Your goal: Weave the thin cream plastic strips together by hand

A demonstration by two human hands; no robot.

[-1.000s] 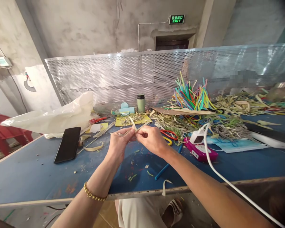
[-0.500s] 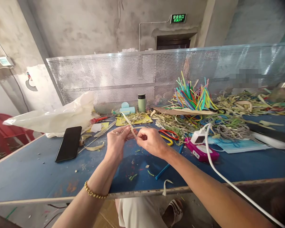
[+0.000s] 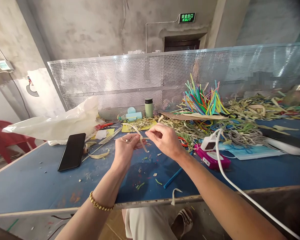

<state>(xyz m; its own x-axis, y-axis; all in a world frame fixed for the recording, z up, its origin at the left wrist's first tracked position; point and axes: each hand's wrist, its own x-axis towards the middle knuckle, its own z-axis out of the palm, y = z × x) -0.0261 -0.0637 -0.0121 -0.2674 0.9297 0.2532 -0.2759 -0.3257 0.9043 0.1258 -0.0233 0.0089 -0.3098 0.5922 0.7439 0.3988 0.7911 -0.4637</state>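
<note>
In the head view, the landmark is the pale green cylindrical bottle with a black lid (image 3: 148, 109), upright near the back of the blue-surfaced table (image 3: 40, 186). Nearer the wearer than the bottle, and slightly to its left, is a narrow, pale, curved strip (image 3: 135, 127). The person's left hand (image 3: 128, 146) grasps it between thumb and fingers, with one end arching up toward the bottle and the other hanging below the fingertips. A bracelet of gold-coloured beads (image 3: 100, 205) circles that wrist.

The right hand (image 3: 166, 140) is in front of the bottle and a little to its right, just beside the left hand. Its thumb and forefinger are drawn together by a thin strand between the hands — whether they grip it, I cannot tell.

Left of the bottle, a light blue roll-shaped object (image 3: 133, 116) lies close by; farther left are a crumpled whitish plastic bag (image 3: 57, 120) and, nearer the wearer, a black rectangular phone (image 3: 72, 151). Right of the bottle stands a bundle of thin multicoloured strands (image 3: 202, 98). Nearer than that bundle — also right of the bottle — is a magenta box (image 3: 212, 158).
</note>
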